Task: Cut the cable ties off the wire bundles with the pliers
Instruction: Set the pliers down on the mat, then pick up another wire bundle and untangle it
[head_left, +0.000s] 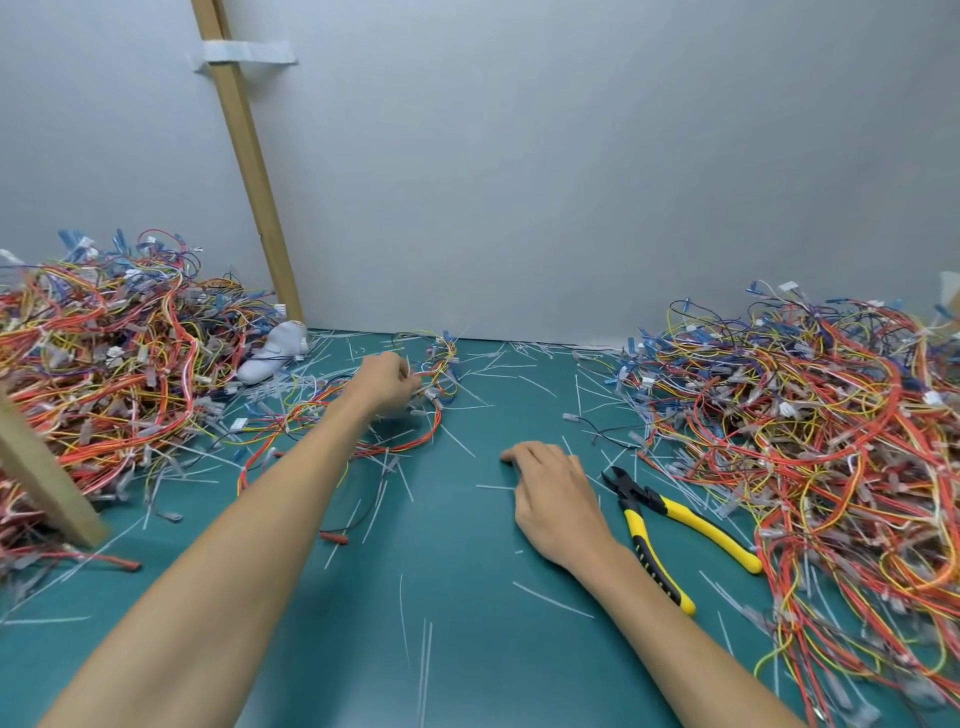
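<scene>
Head-worn view, down over table (457, 545)

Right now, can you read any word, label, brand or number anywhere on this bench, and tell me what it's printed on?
No text can be read anywhere in this view.
Yellow-and-black-handled cutting pliers: no brand or marking shows.
White tape strip on the leaning wooden batten: blank.
White plastic connectors in the heap of coloured wires: too small and blurred to tell.
</scene>
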